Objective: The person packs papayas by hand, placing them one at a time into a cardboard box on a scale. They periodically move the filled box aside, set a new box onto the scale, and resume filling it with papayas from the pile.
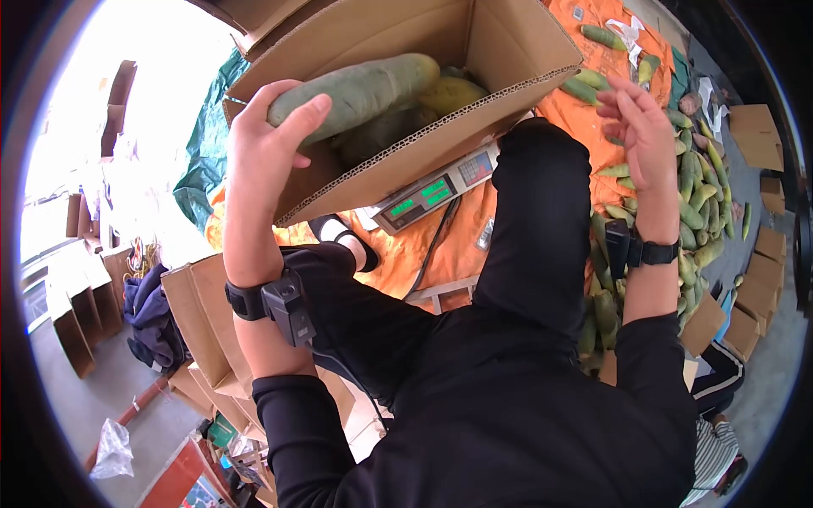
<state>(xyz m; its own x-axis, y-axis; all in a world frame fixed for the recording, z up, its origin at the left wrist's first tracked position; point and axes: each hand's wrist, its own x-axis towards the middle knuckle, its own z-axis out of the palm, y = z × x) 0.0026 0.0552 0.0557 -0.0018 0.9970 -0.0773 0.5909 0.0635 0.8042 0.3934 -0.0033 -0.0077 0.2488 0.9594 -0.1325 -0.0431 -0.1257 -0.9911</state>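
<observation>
My left hand (269, 140) is closed round the near end of a large, long green radish (364, 91), its thumb lying over the top. The radish is tilted in the mouth of an open cardboard box (406, 165), above other green and yellowish ones (453, 93). Beneath the box is a digital scale (436, 190) with lit green numbers. My right hand (635, 127) is in the air right of the box, over the orange sheet, fingers apart and loosely bent, with nothing visible in it.
A big pile of green radishes (703, 195) spreads along the right, with a few loose ones (603, 36) on the orange sheet (550, 127). Cardboard boxes (758, 140) stand at far right, more cartons (203, 313) at left. A cable (436, 241) runs from the scale. Another person's striped sleeve (716, 453) shows lower right.
</observation>
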